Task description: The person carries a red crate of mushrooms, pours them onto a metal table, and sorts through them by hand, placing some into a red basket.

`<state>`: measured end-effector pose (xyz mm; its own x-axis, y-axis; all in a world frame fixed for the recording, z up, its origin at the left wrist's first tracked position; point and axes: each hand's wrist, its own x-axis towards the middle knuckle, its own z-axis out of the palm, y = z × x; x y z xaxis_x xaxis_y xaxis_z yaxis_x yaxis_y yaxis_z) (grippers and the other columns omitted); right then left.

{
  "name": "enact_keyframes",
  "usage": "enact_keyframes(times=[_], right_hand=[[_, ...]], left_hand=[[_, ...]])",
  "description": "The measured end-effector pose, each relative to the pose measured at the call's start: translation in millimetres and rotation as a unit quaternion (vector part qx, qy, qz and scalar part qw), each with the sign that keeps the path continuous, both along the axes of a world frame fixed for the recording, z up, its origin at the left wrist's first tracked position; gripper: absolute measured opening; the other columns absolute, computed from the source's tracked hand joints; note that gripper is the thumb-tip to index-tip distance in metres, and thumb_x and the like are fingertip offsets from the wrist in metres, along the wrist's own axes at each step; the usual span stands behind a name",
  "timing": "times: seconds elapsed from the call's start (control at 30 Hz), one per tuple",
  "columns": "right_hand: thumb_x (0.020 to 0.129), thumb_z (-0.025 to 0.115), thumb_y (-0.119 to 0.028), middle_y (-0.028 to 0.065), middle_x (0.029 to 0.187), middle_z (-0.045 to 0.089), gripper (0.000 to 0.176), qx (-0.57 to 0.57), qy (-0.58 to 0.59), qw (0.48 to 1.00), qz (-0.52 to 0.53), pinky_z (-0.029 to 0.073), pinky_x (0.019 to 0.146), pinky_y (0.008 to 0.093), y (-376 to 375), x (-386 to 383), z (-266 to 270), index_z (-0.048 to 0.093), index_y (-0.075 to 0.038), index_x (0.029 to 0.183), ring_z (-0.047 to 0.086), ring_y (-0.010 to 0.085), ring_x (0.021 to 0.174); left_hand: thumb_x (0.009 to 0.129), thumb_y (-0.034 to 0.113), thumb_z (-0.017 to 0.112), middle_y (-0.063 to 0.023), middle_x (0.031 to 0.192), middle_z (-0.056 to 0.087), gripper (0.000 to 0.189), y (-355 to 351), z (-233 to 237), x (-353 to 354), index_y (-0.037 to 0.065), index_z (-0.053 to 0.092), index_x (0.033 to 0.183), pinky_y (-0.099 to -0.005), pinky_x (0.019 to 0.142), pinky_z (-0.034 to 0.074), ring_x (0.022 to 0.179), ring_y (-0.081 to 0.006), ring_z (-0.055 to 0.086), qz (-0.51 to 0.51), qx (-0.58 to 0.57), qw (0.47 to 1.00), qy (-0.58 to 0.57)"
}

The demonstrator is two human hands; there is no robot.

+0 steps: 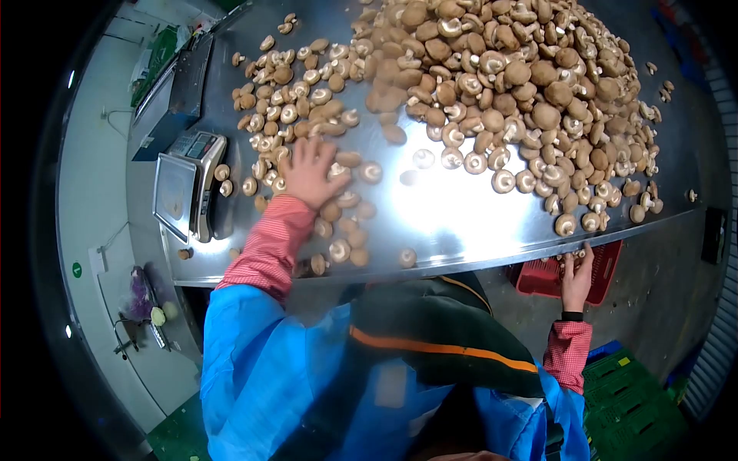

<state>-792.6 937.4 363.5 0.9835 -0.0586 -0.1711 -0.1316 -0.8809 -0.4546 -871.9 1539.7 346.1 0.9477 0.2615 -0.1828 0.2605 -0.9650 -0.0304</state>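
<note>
Metal tabletop is running under both hands' work area, glare washing out a patch between the left hand and the big mushroom heap. Left hand is lying palm down among loose mushrooms, fingers spread, not clenched on anything. Palm is hiding whatever is under it, so contact there is hard to call. Loose ones are surrounding that hand, a few sitting between it and the near table edge. Some between hand and heap are smearing with blur; outlines not readable.

Heap is sitting on the far side of the table edge from the right hand, running out past the top of the view. Right hand is reaching up to the edge, over a red crate. Fingertips are partly lost near the rim; small mushroom pieces are showing beside them, but I can't tell if they're held or lying in the crate. Grip there: can't tell. Table edge is covering part of the crate, so most contents are hidden.

Beyond the left hand, to its outer side, a scale is standing on the table, display too small to read. Below the right hand, green crates are showing, partly cut off by the blue sleeve and dark border.
</note>
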Motion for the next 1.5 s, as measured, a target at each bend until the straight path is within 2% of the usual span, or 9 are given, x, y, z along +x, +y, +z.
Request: enact_keyframes(times=[0.23,0.3,0.43,0.7,1.0,1.27,1.37,1.4,1.5], right_hand=[[0.097,0.064,-0.017,0.0224,0.126,0.060,0.047,0.031,-0.048,0.991,0.119,0.049,0.093,0.0393,89,18,17,0.051,-0.001,0.139,0.061,0.0379,0.113],[0.094,0.064,-0.016,0.0190,0.107,0.060,0.044,0.034,-0.044,0.985,0.166,0.049,0.081,0.0416,120,21,23,0.055,-0.003,0.135,0.061,0.0346,0.093],[0.092,0.067,-0.012,0.0181,0.101,0.062,0.036,-0.002,-0.023,0.968,0.248,0.051,0.073,0.0400,121,2,8,0.060,-0.003,0.126,0.063,0.0348,0.085],[0.092,0.067,-0.011,0.0182,0.099,0.067,0.017,0.018,-0.005,0.975,0.221,0.053,0.075,0.0417,123,-6,1,0.067,-0.002,0.106,0.066,0.0378,0.089],[0.092,0.068,-0.011,0.0168,0.094,0.071,0.011,0.064,0.019,0.961,0.269,0.054,0.072,0.0413,167,-10,-9,0.070,-0.002,0.098,0.069,0.0369,0.082],[0.091,0.069,-0.009,0.0172,0.087,0.068,0.009,0.118,0.008,0.937,0.328,0.053,0.067,0.0407,229,15,0,0.068,-0.001,0.095,0.067,0.0368,0.078],[0.090,0.069,-0.010,0.0166,0.086,0.066,0.010,0.133,-0.050,0.915,0.377,0.052,0.066,0.0412,281,45,4,0.067,-0.002,0.096,0.066,0.0363,0.077],[0.089,0.069,-0.011,0.0162,0.088,0.065,0.012,0.126,-0.069,0.906,0.398,0.051,0.066,0.0420,301,58,-1,0.066,-0.003,0.098,0.065,0.0359,0.077],[0.087,0.070,-0.017,0.0170,0.097,0.061,0.021,0.104,-0.129,0.883,0.439,0.051,0.070,0.0448,379,94,-14,0.063,-0.005,0.102,0.064,0.0359,0.084]], left_hand=[[0.073,0.053,0.074,-0.0166,0.149,0.046,0.083,-62,23,128,0.015,0.051,0.143,-0.0609,0.108,0.032,0.138,-0.0427,0.038,-0.116,-0.162,0.952,-0.230],[0.075,0.067,0.072,-0.0137,0.158,0.036,0.091,-103,7,174,0.021,0.046,0.149,-0.0652,0.113,0.025,0.146,-0.0382,0.029,-0.172,-0.161,0.944,-0.232],[0.081,0.076,0.060,-0.0116,0.166,0.023,0.092,-131,-38,220,0.026,0.038,0.156,-0.0718,0.111,0.022,0.149,-0.0346,0.027,-0.195,-0.117,0.953,-0.200],[0.078,0.064,0.067,-0.0071,0.159,0.038,0.072,-45,-19,172,0.030,0.056,0.141,-0.0696,0.109,0.025,0.149,-0.0302,0.029,-0.127,-0.064,0.989,-0.041],[0.080,0.067,0.069,-0.0055,0.163,0.032,0.079,56,-32,46,0.035,0.050,0.149,-0.0659,0.112,0.027,0.145,-0.0444,0.031,0.033,-0.015,0.999,-0.037],[0.083,0.050,0.074,-0.0102,0.161,0.034,0.068,103,-61,-14,0.024,0.055,0.142,-0.0676,0.111,0.029,0.146,-0.0459,0.028,0.142,-0.222,0.951,-0.160],[0.083,0.041,0.076,-0.0106,0.157,0.040,0.064,90,-17,-3,0.022,0.056,0.141,-0.0585,0.114,0.031,0.141,-0.0447,0.037,0.191,0.070,0.968,-0.147],[0.081,0.029,0.076,-0.0134,0.147,0.050,0.058,84,-1,13,0.016,0.060,0.135,-0.0506,0.112,0.037,0.132,-0.0435,0.047,0.146,0.123,0.962,-0.197],[0.079,0.017,0.075,-0.0120,0.138,0.057,0.054,84,1,67,0.010,0.060,0.131,-0.0525,0.105,0.039,0.126,-0.0377,0.051,-0.048,-0.064,0.944,-0.321]])
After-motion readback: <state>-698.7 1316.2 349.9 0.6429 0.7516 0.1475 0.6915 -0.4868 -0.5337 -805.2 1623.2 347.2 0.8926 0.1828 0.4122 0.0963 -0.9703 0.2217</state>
